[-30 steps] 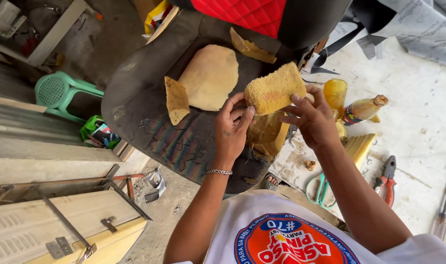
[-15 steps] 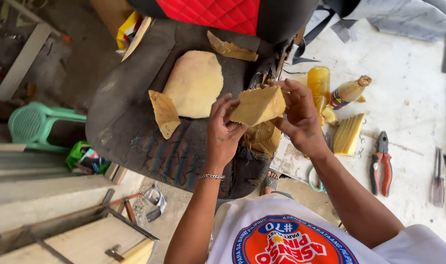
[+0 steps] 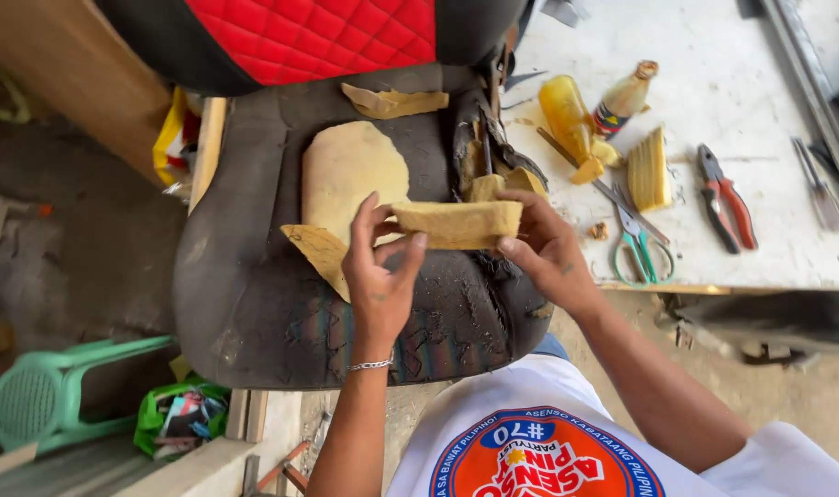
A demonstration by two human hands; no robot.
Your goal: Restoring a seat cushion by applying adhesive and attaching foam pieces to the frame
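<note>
Both my hands hold one flat yellow foam block (image 3: 458, 224) above a worn black car seat cushion (image 3: 281, 313). My left hand (image 3: 380, 267) pinches the block's left end, and my right hand (image 3: 543, 247) grips its right end. Under the block, the seat's right side is torn and yellow foam (image 3: 482, 184) shows through the hole. A large yellow foam patch (image 3: 353, 169) lies on the seat's middle, with a smaller tan scrap (image 3: 320, 250) beside my left hand. The red quilted seat back (image 3: 336, 37) stands at the far end.
To the right a white board (image 3: 714, 101) carries two bottles (image 3: 596, 112), a foam wedge (image 3: 649, 171), green-handled scissors (image 3: 638, 247), red pliers (image 3: 728, 195) and another tool (image 3: 819, 191). A green plastic stool (image 3: 60, 396) lies at lower left, next to a green bag (image 3: 185, 414).
The block has turned from tilted to level in both hands and sits lower over the seat's torn right side. The camera has come closer and shifted right.
</note>
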